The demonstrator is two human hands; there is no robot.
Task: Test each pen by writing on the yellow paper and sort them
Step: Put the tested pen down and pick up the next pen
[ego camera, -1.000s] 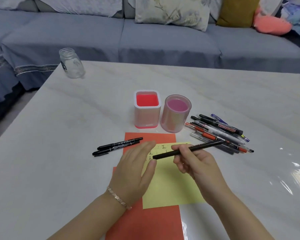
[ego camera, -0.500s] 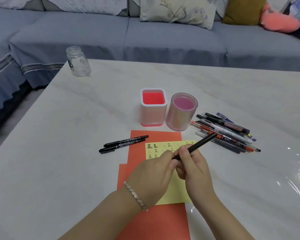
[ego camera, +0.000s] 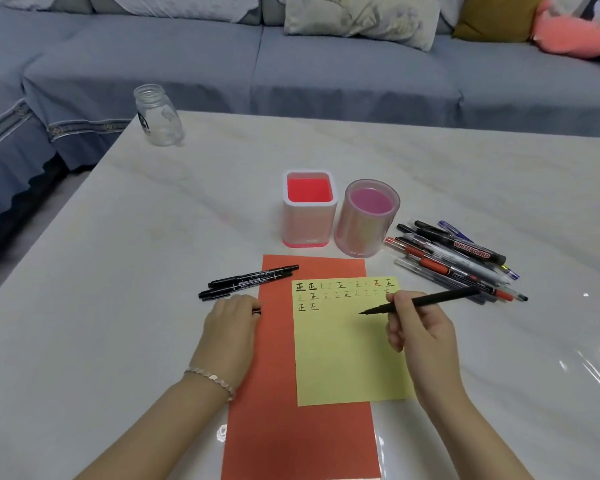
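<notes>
Home living room: blue-grey sofa [ego camera: 326, 64] with cushions [ego camera: 361, 19] along the far side, low marble-look counter [ego camera: 465, 174] just in front of it.

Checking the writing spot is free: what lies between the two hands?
Head view: orange paper and the yellow paper with its marks lie between the left hand, pinching a cap, and the right hand, holding the pen.

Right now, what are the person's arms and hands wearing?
Both forearms are bare, with no sleeves in view and no gloves. The left hand has a bracelet of small flat metallic links at the wrist. The right hand and its wrist show nothing worn.
</notes>
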